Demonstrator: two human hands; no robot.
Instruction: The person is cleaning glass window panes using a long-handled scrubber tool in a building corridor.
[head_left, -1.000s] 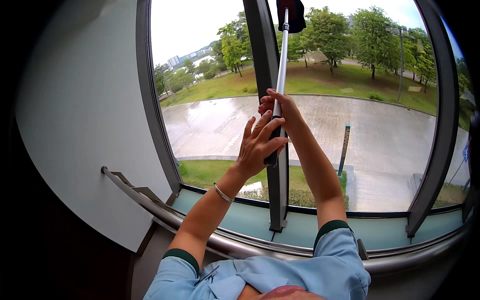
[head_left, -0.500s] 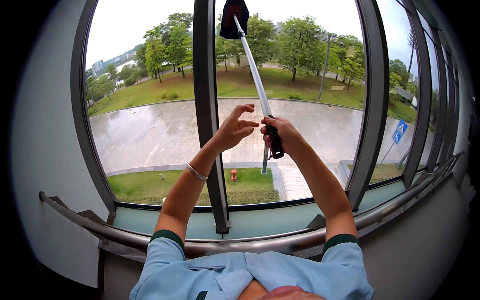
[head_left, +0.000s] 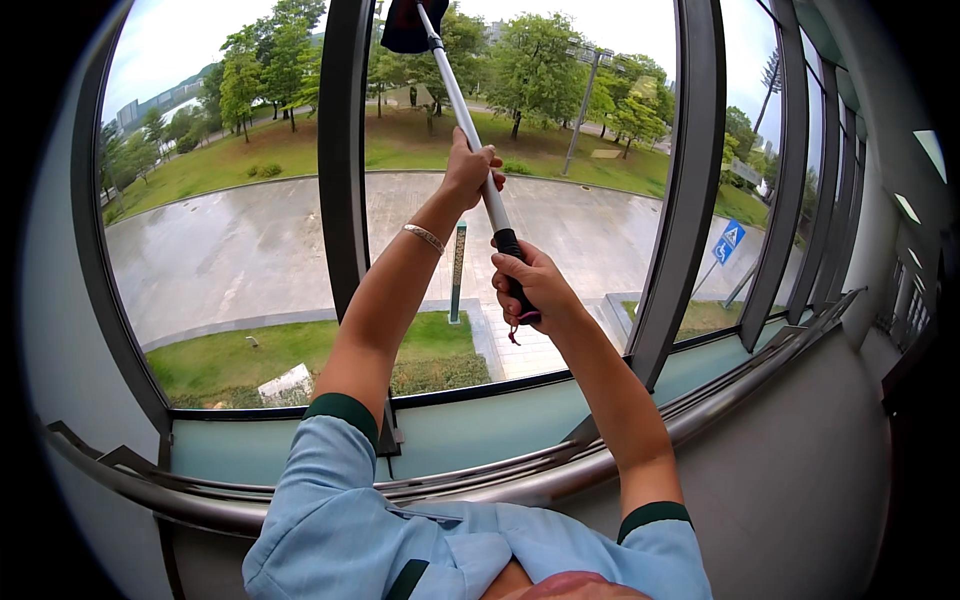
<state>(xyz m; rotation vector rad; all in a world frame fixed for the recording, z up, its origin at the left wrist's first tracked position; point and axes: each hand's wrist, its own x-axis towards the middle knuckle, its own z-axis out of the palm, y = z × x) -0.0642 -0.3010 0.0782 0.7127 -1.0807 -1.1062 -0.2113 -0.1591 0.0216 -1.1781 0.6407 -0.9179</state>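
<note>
A long pole (head_left: pixel 462 105) of pale metal slants up and to the left in front of the window. Its far end carries a dark cloth-like head (head_left: pixel 407 30) with some red on it, cut off by the upper edge of the view. My left hand (head_left: pixel 472 170) is wrapped round the metal shaft about midway along the visible part. Below it, my right hand (head_left: pixel 532 285) grips the black handle at the near end, where a small pinkish cord dangles. Whether the head touches the glass, I cannot tell.
A tall window pane (head_left: pixel 560 230) stands before me, split by dark upright frames (head_left: pixel 345 150). A metal handrail (head_left: pixel 560 485) runs across at waist height, curving away to the right. Outside are wet paving, grass, trees and a blue sign (head_left: pixel 727 242).
My left hand, open beside the handle before, has moved up and closed round the shaft. My right hand keeps its grip on the handle. The whole view has swung somewhat to the right.
</note>
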